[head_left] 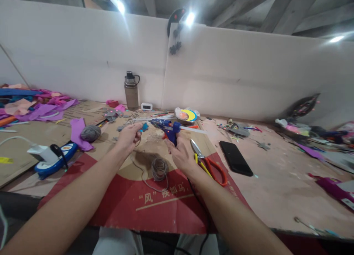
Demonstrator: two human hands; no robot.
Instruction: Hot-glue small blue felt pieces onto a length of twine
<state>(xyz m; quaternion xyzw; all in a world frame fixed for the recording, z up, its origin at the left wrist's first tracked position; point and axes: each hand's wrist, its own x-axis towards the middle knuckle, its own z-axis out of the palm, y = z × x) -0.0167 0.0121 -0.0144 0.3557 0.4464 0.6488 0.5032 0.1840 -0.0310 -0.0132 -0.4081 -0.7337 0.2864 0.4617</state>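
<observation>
My right hand is wrapped round the handle of a blue hot glue gun, its nozzle pointing left. A white glue stick sticks out of the gun's back end. Between the fingertips of my left hand is a small blue piece, held close to the nozzle; whether the two touch I cannot tell. A strand of grey yarn trails below that hand toward a loose coil of grey yarn on the red and tan cardboard.
Red-handled scissors lie right of my right hand, beside a black phone. A grey yarn ball and a blue power strip are at left. Behind stand a water bottle and a dish. A black cord hangs over the front edge.
</observation>
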